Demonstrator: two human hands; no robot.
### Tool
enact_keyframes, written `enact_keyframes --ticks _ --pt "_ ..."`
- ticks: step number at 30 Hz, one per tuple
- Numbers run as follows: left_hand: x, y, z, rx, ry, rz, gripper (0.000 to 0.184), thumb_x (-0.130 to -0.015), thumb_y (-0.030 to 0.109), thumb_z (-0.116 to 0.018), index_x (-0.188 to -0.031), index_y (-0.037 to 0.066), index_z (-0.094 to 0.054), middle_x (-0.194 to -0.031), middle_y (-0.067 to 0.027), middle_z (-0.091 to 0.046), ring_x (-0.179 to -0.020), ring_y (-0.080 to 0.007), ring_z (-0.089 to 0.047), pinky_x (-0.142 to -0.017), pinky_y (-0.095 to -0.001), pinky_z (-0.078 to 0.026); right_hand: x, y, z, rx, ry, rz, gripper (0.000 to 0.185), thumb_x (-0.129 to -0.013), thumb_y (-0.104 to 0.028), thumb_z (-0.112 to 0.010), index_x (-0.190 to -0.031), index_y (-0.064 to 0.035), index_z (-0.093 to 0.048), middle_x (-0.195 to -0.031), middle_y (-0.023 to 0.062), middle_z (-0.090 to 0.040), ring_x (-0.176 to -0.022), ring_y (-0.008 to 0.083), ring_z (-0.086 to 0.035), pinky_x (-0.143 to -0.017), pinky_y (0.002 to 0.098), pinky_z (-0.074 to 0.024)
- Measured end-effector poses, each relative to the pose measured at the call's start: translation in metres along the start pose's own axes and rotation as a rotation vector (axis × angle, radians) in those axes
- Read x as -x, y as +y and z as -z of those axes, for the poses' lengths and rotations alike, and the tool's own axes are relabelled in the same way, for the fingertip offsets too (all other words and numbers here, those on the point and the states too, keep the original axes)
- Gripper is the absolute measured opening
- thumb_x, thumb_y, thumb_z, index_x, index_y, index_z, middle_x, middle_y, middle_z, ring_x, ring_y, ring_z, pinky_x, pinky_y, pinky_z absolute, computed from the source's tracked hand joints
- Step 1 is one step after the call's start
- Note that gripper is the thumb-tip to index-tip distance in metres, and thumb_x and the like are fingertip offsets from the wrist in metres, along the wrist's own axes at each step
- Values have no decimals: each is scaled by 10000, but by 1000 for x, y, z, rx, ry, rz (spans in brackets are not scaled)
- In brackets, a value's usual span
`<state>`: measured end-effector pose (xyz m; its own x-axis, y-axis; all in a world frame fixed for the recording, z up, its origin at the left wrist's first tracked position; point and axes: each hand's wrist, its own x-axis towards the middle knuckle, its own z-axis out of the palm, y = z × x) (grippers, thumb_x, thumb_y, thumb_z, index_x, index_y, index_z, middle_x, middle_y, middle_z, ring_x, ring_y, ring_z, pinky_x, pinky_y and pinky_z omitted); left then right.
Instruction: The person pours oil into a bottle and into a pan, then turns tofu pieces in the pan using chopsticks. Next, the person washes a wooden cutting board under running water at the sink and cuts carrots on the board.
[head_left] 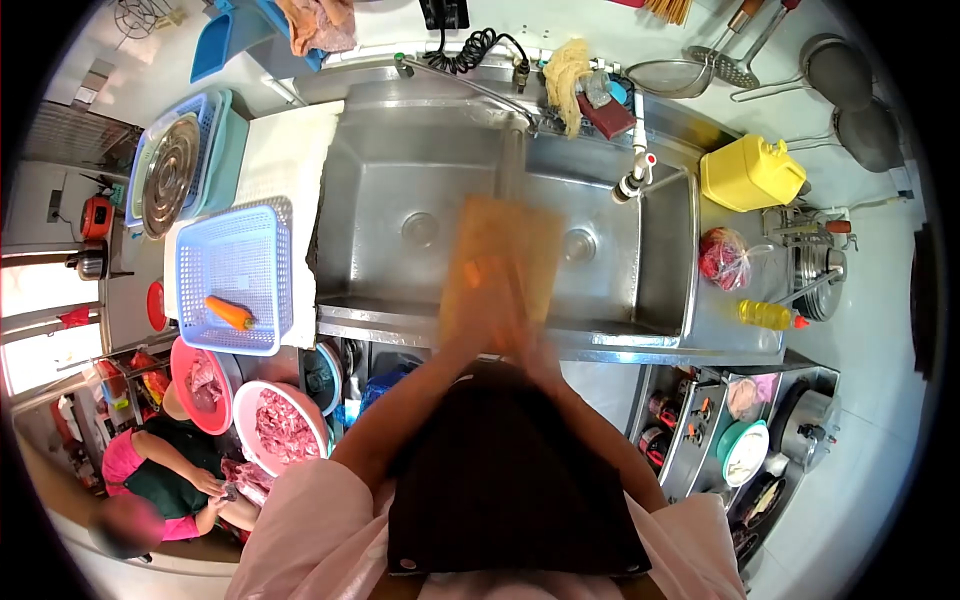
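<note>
A wooden board (pixel 500 225) lies over the middle of the steel double sink, across the divider and its near edge. Both my hands are over the board's near half, smeared by motion. My left hand (pixel 478 305) is near an orange patch that looks like a carrot, too blurred to be sure. Close beside it on the right is my right hand (pixel 525 335), with a thin dark shape between the two that I cannot make out. A carrot (pixel 230 313) lies in the blue plastic basket (pixel 282 270) left of the sink.
A faucet (pixel 470 88) reaches over the sink (pixel 345 230). On the right stand a yellow jug (pixel 750 175) and an oil bottle (pixel 765 315). At lower left, a person (pixel 165 480) handles meat beside a pink basin of meat (pixel 285 422).
</note>
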<state>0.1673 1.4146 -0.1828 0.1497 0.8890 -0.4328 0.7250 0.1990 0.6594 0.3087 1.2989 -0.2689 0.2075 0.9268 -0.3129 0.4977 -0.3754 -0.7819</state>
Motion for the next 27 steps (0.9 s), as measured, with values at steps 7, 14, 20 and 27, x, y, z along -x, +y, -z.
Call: enact_keyframes --ticks 7,14,20,27 --pt "20 10 -13 -184 -33 -63 210 -823 191 -676 -973 67 -598 -948 -170 -676 -883 -396 -658 -738 -492 -503 3 -43 26 -130 -101 -185 820 -963 -678 -406 -685 66 -609 -520 186 -565 -494 309 -611 -475 433 -457" --pt "24 19 -7 -174 -138 -11 182 -845 194 -654 -968 65 -617 -976 -174 -674 -906 -399 -659 -756 -501 -506 0 -75 45 -222 -219 -458 790 -966 -669 -406 -756 59 -627 -537 139 -580 -415 222 -556 -382 348 -392" --pt "25 25 1 -196 -164 17 175 -862 180 -628 -1000 73 -613 -1000 -177 -673 -940 -400 -658 -774 -504 -512 12 -94 59 -270 -258 -429 624 -1013 -582 -345 -710 -65 -517 -466 54 -406 -349 227 -434 -340 354 -324" --pt "23 -1 -30 -184 1 -86 187 -877 161 -601 -1036 61 -595 -1055 -183 -657 -969 -407 -655 -791 -511 -515 51 -59 61 -212 -246 -509 747 -972 -642 -405 -627 -1 -573 -550 65 -512 -548 190 -513 -544 370 -417"
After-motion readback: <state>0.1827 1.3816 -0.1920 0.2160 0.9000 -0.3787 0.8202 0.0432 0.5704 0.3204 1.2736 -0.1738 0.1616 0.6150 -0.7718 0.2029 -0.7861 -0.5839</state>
